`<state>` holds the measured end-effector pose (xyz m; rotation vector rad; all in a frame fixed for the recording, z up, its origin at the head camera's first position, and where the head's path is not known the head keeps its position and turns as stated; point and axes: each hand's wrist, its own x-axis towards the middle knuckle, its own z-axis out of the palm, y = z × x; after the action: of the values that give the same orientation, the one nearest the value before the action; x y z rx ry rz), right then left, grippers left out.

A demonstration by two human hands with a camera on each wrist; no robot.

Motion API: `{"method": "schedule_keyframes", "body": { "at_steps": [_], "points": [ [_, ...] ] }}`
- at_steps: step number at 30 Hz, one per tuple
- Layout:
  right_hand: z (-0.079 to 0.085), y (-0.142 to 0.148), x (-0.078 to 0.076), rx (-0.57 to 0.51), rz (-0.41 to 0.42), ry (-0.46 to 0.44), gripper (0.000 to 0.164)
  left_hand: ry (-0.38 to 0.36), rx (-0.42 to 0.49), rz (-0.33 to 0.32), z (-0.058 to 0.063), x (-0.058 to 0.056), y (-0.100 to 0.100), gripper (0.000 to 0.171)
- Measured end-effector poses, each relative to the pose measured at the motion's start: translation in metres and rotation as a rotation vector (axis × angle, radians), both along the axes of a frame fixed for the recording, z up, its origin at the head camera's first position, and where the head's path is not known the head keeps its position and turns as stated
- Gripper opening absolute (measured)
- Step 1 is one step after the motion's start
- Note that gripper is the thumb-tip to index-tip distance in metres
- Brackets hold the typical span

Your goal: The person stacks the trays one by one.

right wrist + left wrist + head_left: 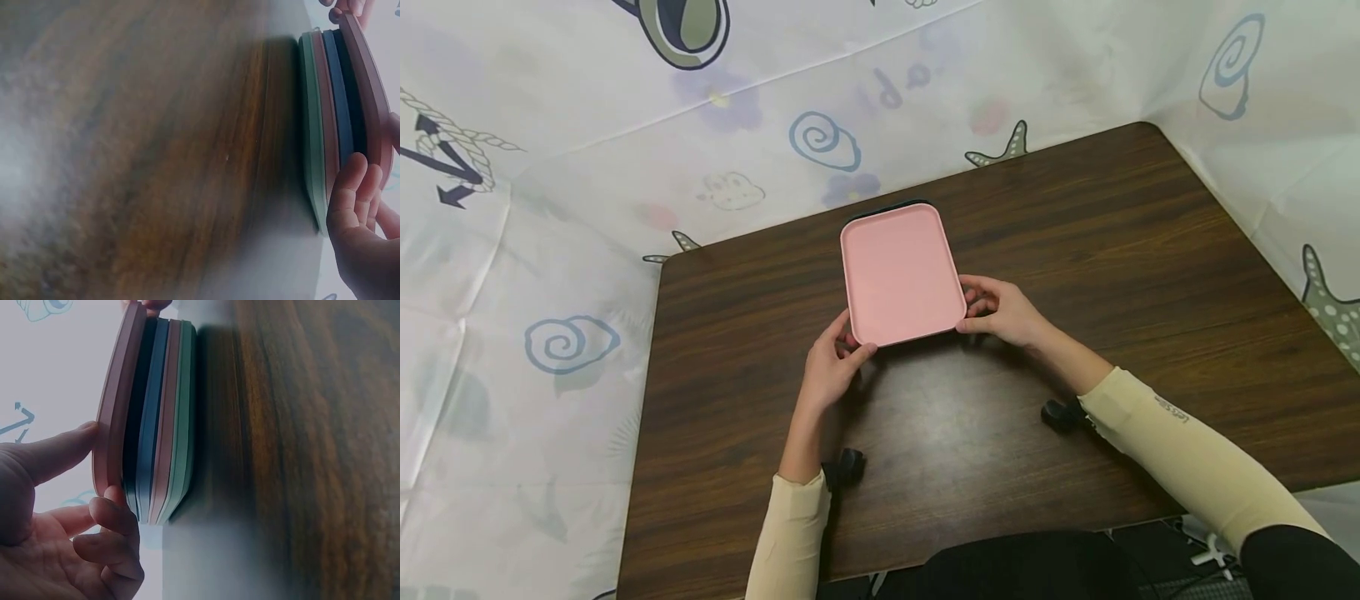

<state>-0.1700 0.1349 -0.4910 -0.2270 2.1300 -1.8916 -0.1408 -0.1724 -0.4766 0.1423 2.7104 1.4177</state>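
Observation:
A pink rectangular tray (904,275) with a low raised rim tops a stack near the table's back edge. In the left wrist view a dark band separates it from a blue tray (152,419), a second pink tray (165,425) and a green tray (182,425) at the bottom. My left hand (829,367) pinches the top tray's near left corner, thumb on the rim and fingers curled beneath. At the near right corner my right hand (1006,315) grips the same tray between thumb and fingers. Its near edge stands slightly apart from the trays below.
The stack stands on a dark wood-grain table (737,433). A white curtain (625,183) with sea prints hangs behind the table and along both sides. Dark wrist devices (1060,417) sit under both forearms.

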Motion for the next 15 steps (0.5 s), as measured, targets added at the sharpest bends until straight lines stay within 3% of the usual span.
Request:
{"method": "schedule_keyframes", "body": {
  "at_steps": [15],
  "points": [
    [0.0031, 0.0001, -0.0097, 0.068, -0.005, 0.044, 0.076, -0.018, 0.015, -0.001, -0.0020, -0.0103, -0.0002, 0.072]
  ]
}}
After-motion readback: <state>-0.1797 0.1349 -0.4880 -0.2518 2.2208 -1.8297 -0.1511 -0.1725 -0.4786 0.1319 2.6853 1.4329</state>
